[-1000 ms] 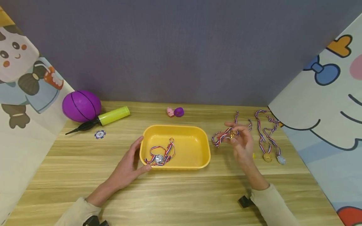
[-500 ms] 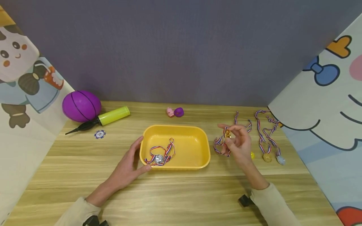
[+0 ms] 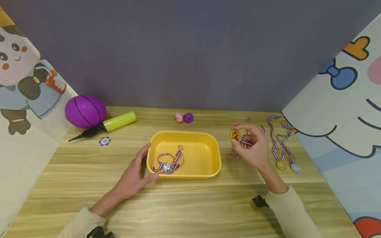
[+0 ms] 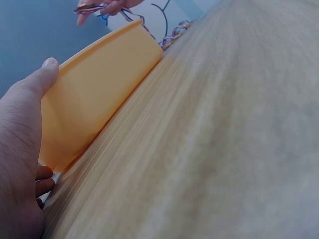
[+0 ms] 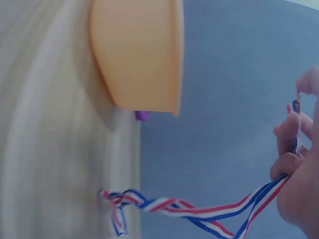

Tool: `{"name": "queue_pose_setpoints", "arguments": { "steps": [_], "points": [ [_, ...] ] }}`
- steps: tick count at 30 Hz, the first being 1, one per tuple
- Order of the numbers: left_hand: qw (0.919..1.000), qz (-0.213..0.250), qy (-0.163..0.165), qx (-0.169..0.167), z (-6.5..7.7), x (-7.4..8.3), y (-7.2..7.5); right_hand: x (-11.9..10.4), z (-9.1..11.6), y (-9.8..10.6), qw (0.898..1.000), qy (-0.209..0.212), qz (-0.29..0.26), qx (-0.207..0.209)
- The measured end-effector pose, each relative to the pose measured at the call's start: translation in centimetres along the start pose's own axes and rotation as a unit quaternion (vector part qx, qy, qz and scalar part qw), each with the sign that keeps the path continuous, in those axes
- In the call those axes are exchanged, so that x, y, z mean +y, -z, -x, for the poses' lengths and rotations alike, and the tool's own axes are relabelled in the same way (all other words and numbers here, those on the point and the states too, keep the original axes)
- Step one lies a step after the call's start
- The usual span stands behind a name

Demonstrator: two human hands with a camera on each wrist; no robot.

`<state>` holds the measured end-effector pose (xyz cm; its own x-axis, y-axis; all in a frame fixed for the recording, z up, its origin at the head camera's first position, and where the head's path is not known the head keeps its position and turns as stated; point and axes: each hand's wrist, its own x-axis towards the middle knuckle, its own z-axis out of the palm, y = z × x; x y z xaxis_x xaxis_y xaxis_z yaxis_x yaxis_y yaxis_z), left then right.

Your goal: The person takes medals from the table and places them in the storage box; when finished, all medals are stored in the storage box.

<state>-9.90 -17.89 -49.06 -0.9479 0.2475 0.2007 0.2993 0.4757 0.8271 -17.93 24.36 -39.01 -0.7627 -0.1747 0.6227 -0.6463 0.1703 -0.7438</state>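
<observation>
My left hand point(image 3: 134, 175) holds the left end of a yellow plastic tray point(image 3: 193, 176), its thumb at the front rim and its fingers along the side. The tray's outer wall point(image 4: 99, 84) fills much of the left wrist view. Inside lies a silver medal point(image 3: 167, 167) on a striped ribbon. Right of the tray, my right hand point(image 3: 254, 148) pinches a gold medal point(image 3: 234, 133) between thumb and forefinger, its face toward the head camera. The other fingers hold its red, white and blue ribbon point(image 5: 214, 214), which hangs down to the table in the right wrist view.
Farther right lie a gold medal point(image 3: 281, 165) and a silver medal point(image 3: 295, 168) with ribbons. A purple ball point(image 3: 86, 111), a yellow hand pump point(image 3: 120, 121) and a poker chip point(image 3: 105, 141) are at left. A pink toy point(image 3: 179, 118) and a purple piece point(image 3: 188, 117) lie behind the tray.
My right hand has raised the gold medal slightly and moved it left, turning its face into view. A yellow item by the right wrist is now hidden. The left hand and tray stay put.
</observation>
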Motion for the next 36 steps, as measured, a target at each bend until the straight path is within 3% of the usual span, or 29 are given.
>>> {"name": "queue_pose_setpoints", "arguments": {
  "steps": [6,13,21,27,36],
  "points": [
    [1.0,-0.002,-0.001,-0.001,0.0,0.0,0.0,-0.6,-1.7,0.0,0.994,0.069,0.086,-0.016],
    [1.0,-0.002,-0.005,0.003,0.0,-0.1,0.0,-2.1,-4.1,-0.4,0.979,0.143,0.146,0.002],
    [1.0,-0.003,-0.007,0.002,-0.1,0.0,0.0,-4.8,-5.9,-0.6,0.969,0.157,0.189,-0.018],
    [1.0,-0.003,-0.004,0.003,0.0,0.0,0.1,-6.8,-7.1,-1.6,0.97,0.162,0.177,-0.029],
    [1.0,0.002,-0.001,0.001,0.0,-0.2,0.0,-8.9,-7.9,-4.1,0.982,0.159,0.095,-0.024]
  ]
}}
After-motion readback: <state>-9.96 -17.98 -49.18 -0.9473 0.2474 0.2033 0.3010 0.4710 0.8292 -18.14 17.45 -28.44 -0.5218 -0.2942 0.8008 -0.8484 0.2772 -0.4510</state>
